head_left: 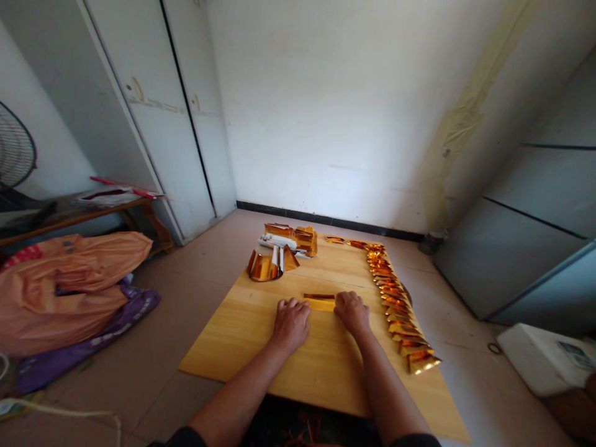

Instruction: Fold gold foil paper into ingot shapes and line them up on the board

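A small strip of gold foil paper [321, 305] lies on the wooden board in front of me, its far edge raised as a darker fold. My left hand [292, 324] is closed at the strip's left end, fingers curled and the fingertips partly hidden. At the right end, my right hand [352, 313] is closed over the foil and covers that corner. Along the board's right side runs a row of folded gold foil pieces [395, 304], overlapping each other. Loose gold foil sheets [264, 266], some curled and showing white backs, are piled at the far left.
The wooden board [233, 347] stands close before me. Left on the floor are an orange bag [79, 285] and a purple bag [93, 338], near a low bench with a fan [16, 146]. A white box [542, 360] and a grey fridge-like cabinet [526, 230] stand right.
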The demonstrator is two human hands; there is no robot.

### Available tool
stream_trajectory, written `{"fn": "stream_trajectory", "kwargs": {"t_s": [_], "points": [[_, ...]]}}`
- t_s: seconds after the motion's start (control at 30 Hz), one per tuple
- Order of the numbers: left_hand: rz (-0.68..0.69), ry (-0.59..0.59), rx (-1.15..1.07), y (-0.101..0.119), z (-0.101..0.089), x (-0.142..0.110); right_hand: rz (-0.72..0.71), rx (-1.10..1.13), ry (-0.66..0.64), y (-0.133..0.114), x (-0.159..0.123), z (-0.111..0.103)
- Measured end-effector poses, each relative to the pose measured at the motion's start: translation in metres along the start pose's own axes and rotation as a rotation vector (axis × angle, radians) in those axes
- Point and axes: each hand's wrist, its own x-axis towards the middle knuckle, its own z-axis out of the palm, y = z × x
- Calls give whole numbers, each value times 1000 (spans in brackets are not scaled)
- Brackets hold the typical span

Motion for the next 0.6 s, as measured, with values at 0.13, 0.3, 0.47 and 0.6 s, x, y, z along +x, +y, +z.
{"fn": "stream_trajectory", "kwargs": {"t_s": [0.13,0.3,0.47,0.6], "points": [[13,17,-45,-6,3,4,-132,139,136,1,-5,9],[25,31,-62,-9,4,9,-340,196,208,2,-11,14],[20,22,-37,-7,3,14,-297,165,129,1,-11,12],[50,43,-39,-3,2,17,-323,151,93,-2,-11,10]]}}
